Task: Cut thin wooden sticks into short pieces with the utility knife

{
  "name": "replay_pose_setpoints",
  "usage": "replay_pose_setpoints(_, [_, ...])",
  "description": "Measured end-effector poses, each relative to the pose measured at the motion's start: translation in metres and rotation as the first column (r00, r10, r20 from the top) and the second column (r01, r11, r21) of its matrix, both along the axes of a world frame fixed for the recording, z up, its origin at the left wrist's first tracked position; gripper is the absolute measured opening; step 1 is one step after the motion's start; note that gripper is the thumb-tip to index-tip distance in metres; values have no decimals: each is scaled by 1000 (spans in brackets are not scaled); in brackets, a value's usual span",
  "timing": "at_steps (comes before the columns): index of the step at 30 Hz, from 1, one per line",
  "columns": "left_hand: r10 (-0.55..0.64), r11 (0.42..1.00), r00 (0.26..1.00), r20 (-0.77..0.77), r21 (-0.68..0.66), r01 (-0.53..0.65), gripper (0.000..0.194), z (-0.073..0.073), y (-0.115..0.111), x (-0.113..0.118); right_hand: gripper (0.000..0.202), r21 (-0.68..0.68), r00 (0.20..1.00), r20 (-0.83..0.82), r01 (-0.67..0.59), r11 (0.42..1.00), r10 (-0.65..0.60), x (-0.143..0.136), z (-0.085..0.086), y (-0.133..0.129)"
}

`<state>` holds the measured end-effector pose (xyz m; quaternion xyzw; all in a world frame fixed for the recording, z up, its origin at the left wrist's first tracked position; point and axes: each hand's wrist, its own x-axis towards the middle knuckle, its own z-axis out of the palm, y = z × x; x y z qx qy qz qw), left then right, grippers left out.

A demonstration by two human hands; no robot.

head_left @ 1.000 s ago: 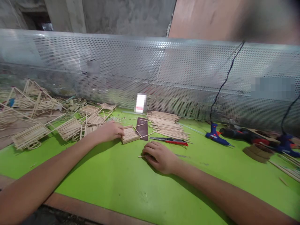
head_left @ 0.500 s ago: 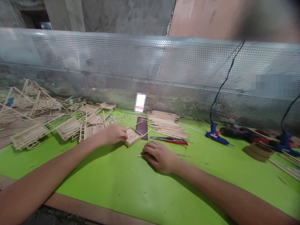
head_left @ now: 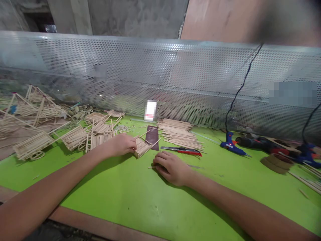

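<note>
My left hand (head_left: pixel 125 144) is closed on the near-left edge of a small cart-like frame of thin wooden sticks (head_left: pixel 143 146), which rests on the green table. Two sticks jut from the frame's far side, over a dark brown strip (head_left: pixel 152 135). My right hand (head_left: pixel 172 168) lies on the table with its fingers curled round a short wooden stick (head_left: pixel 150 167); one end pokes out to the left. Just beyond this hand is a red and black utility knife (head_left: pixel 184 150) with its blade pointing left. Behind the knife lies a pile of loose wooden sticks (head_left: pixel 177 130).
Several similar stick models (head_left: pixel 35 144) crowd the left side. A blue glue gun (head_left: pixel 230 145) with a black cord lies at right, near a roll of brown tape (head_left: pixel 277 163) and a second blue glue gun (head_left: pixel 308 155). A perforated metal panel (head_left: pixel 125 73) stands along the back.
</note>
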<state>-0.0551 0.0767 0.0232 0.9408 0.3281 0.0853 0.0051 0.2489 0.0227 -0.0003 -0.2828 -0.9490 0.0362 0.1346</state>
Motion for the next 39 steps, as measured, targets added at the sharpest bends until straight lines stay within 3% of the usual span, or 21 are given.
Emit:
replay_pose_setpoints(8, [12,1000,1000,2,-23,-12,11,-2,-6,0,18,-1,1000,5,6,1000,-6,0,0,0])
replay_pose_setpoints(11, [12,1000,1000,22,-2,-12,21,-7,-5,3,19,2,1000,5,2,1000,-2,0,0,0])
replay_pose_setpoints(21, [-88,996,993,74,17,87,16,-14,-7,12,18,-3,1000,0,4,1000,-4,-2,3,-2])
replay_pose_setpoints(39, [1,998,999,44,62,-3,26,-20,-17,21,17,-6,1000,-2,8,1000,-8,-2,4,-3])
